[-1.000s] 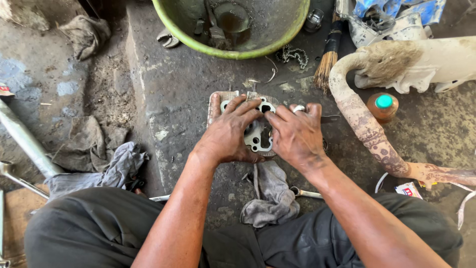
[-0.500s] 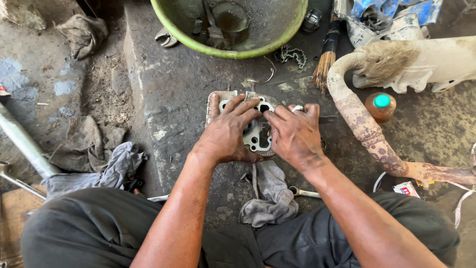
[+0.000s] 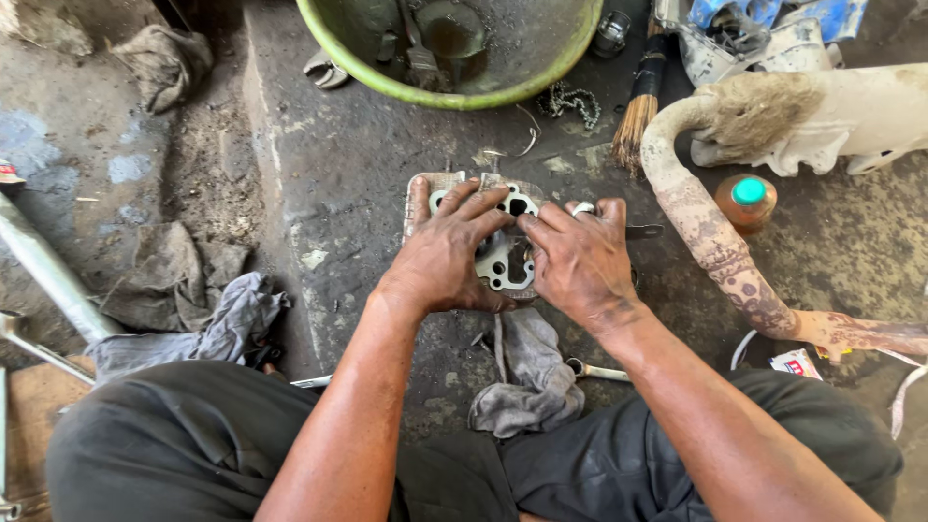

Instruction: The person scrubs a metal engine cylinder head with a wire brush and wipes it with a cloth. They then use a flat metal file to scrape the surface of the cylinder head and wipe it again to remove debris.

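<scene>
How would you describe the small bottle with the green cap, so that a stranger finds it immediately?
Start at the big green basin at the top, then go right to the long rusty curved pipe. The small bottle stands upright inside the pipe's bend, right of the right hand. It alone is brown-orange with a bright green cap.

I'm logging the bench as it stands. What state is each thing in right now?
left hand: flat, fingers spread, pressing on the metal engine part
right hand: resting on the same part's right side
metal engine part: lying flat on the floor, holes facing up
green basin: upright, tools and dark liquid inside
brown bottle: upright, green cap on
grey rag: crumpled
exhaust pipe: lying down, rusty
brush: lying flat
</scene>
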